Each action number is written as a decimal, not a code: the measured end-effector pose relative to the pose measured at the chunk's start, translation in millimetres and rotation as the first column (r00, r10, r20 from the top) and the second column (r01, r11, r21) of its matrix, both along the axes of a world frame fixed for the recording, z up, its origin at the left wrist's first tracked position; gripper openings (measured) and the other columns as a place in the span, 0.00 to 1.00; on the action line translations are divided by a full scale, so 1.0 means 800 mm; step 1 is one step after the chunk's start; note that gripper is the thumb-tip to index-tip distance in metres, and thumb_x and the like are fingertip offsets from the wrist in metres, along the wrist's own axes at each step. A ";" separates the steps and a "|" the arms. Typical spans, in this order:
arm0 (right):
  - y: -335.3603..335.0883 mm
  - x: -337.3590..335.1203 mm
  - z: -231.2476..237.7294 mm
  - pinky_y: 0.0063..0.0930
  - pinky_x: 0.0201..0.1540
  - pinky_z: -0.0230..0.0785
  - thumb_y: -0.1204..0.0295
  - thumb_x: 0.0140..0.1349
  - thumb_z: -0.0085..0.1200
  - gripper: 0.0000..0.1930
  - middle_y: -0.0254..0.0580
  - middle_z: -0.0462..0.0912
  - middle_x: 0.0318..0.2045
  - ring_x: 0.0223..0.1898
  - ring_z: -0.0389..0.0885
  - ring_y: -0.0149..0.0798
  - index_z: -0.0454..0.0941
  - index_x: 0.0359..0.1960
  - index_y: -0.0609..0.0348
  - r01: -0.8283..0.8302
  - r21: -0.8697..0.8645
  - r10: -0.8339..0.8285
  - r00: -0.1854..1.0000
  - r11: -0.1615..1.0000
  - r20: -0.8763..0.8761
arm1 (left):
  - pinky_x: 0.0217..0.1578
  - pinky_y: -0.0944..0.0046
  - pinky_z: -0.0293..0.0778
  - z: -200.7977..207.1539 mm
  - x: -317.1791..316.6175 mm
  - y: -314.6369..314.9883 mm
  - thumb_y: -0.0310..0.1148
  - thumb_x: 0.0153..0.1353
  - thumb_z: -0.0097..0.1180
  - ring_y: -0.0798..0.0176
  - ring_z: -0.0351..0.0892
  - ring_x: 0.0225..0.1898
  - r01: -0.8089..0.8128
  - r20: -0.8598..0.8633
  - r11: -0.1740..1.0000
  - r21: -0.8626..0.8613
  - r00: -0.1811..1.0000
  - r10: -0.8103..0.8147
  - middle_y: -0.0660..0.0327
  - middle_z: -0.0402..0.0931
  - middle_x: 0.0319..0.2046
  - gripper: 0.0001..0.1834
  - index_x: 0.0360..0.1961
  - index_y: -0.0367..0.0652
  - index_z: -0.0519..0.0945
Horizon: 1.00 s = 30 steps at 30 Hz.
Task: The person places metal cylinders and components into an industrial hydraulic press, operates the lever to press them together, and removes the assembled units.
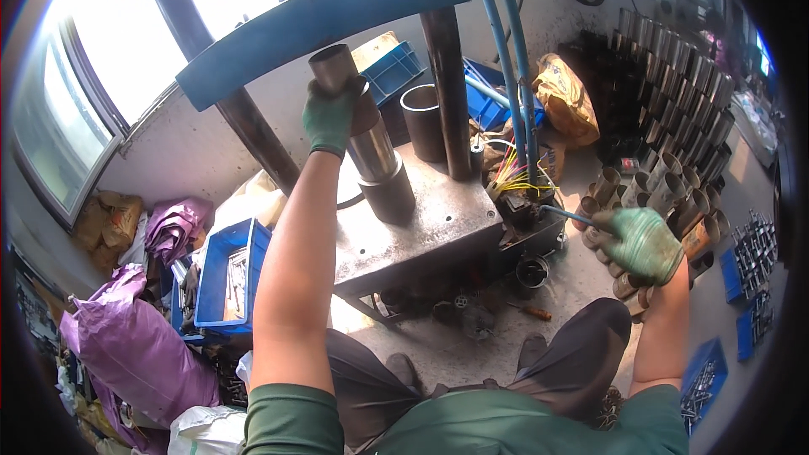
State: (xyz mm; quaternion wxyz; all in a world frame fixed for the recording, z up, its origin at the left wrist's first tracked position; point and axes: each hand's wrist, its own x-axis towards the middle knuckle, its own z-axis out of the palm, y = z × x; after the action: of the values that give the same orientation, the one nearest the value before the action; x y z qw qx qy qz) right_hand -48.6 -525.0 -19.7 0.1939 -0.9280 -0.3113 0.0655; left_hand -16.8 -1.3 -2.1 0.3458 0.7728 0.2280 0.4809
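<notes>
My left hand (pixel 327 125), in a green glove, is wrapped round a short metal tube (pixel 334 67) at the top of a stack under the press's blue crossbeam (pixel 329 17). Below it a shiny steel cylinder (pixel 372 154) stands slightly tilted in view, seated on a darker round base (pixel 391 195) on the steel press table (pixel 362 257). Out to the right, my gloved right hand (pixel 642 244) closes on a thin blue lever (pixel 566 214), which runs to a dark mechanism beside the table. The lever's far end is partly hidden among cables.
A wide dark tube (pixel 423 122) stands behind the stack, near a press column (pixel 447 93). Metal tubes (pixel 674 84) are piled at the right, with more (pixel 666 185) on the floor. At left are a blue crate (pixel 204 295) and purple sacks (pixel 135 354).
</notes>
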 end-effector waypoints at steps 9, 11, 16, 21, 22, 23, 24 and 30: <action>-0.071 -0.074 -0.097 0.51 0.41 0.80 0.60 0.57 0.61 0.12 0.51 0.86 0.30 0.33 0.88 0.57 0.86 0.27 0.57 -0.050 -0.362 0.147 0.958 0.931 0.248 | 0.57 0.49 0.81 0.000 0.009 -0.015 0.67 0.50 0.74 0.40 0.88 0.54 0.036 -0.057 0.999 -0.003 0.998 -0.036 0.43 0.88 0.50 0.47 0.59 0.40 0.81; -0.068 -0.093 -0.098 0.51 0.39 0.79 0.59 0.59 0.63 0.14 0.51 0.85 0.26 0.32 0.87 0.57 0.85 0.25 0.57 0.053 -0.310 0.043 0.955 0.949 0.294 | 0.58 0.49 0.81 -0.003 0.020 -0.025 0.67 0.50 0.74 0.41 0.88 0.54 0.047 -0.067 0.999 -0.013 0.997 -0.047 0.44 0.88 0.51 0.47 0.59 0.40 0.81; -0.053 -0.086 -0.128 0.49 0.37 0.78 0.62 0.56 0.68 0.13 0.52 0.84 0.25 0.30 0.85 0.57 0.84 0.23 0.57 0.103 -0.103 -0.062 0.938 0.989 0.341 | 0.59 0.49 0.82 0.009 0.001 -0.015 0.68 0.49 0.74 0.41 0.88 0.55 -0.035 -0.128 0.999 0.030 0.991 0.039 0.44 0.88 0.52 0.48 0.60 0.40 0.81; -0.056 -0.086 -0.133 0.50 0.35 0.76 0.64 0.55 0.70 0.13 0.52 0.83 0.25 0.29 0.84 0.58 0.82 0.23 0.58 0.121 -0.003 -0.112 0.927 0.993 0.358 | 0.59 0.50 0.82 -0.001 0.019 -0.001 0.71 0.48 0.74 0.41 0.88 0.55 -0.080 -0.165 0.990 0.118 0.981 0.099 0.44 0.88 0.53 0.50 0.60 0.41 0.82; -0.058 -0.087 -0.134 0.50 0.35 0.76 0.64 0.55 0.70 0.12 0.52 0.83 0.25 0.29 0.84 0.59 0.82 0.24 0.59 0.131 0.017 -0.129 0.924 0.991 0.359 | 0.59 0.50 0.82 -0.003 0.023 0.001 0.71 0.48 0.74 0.41 0.88 0.55 -0.076 -0.146 0.986 0.147 0.985 0.098 0.44 0.88 0.52 0.50 0.60 0.41 0.82; -0.058 -0.087 -0.135 0.50 0.35 0.75 0.65 0.55 0.70 0.12 0.53 0.82 0.25 0.29 0.84 0.59 0.82 0.24 0.59 0.141 0.039 -0.145 0.921 0.989 0.361 | 0.60 0.50 0.82 -0.005 0.026 0.004 0.70 0.48 0.74 0.42 0.88 0.55 -0.073 -0.126 0.982 0.176 0.987 0.096 0.44 0.88 0.52 0.50 0.60 0.41 0.82; -0.059 -0.088 -0.134 0.50 0.35 0.75 0.65 0.55 0.70 0.12 0.53 0.82 0.25 0.29 0.84 0.59 0.82 0.24 0.59 0.141 0.032 -0.143 0.923 0.990 0.358 | 0.60 0.50 0.82 -0.007 0.028 0.007 0.71 0.48 0.74 0.42 0.88 0.55 -0.059 -0.104 0.982 0.181 0.991 0.079 0.45 0.88 0.52 0.50 0.61 0.41 0.81; -0.054 -0.089 -0.129 0.49 0.34 0.74 0.66 0.55 0.71 0.12 0.54 0.81 0.25 0.30 0.83 0.61 0.82 0.26 0.59 0.164 0.007 -0.156 0.923 0.987 0.351 | 0.61 0.49 0.81 -0.014 0.037 0.020 0.75 0.47 0.71 0.41 0.88 0.56 -0.071 -0.139 0.976 0.204 0.985 0.101 0.44 0.88 0.53 0.53 0.61 0.41 0.80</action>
State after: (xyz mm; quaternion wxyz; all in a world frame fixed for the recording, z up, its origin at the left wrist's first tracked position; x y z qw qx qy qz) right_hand -120.1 -568.4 -123.2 0.1296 -0.9491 -0.2636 -0.1134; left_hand 12.5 14.8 -13.0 0.2279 0.8265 0.2375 0.4568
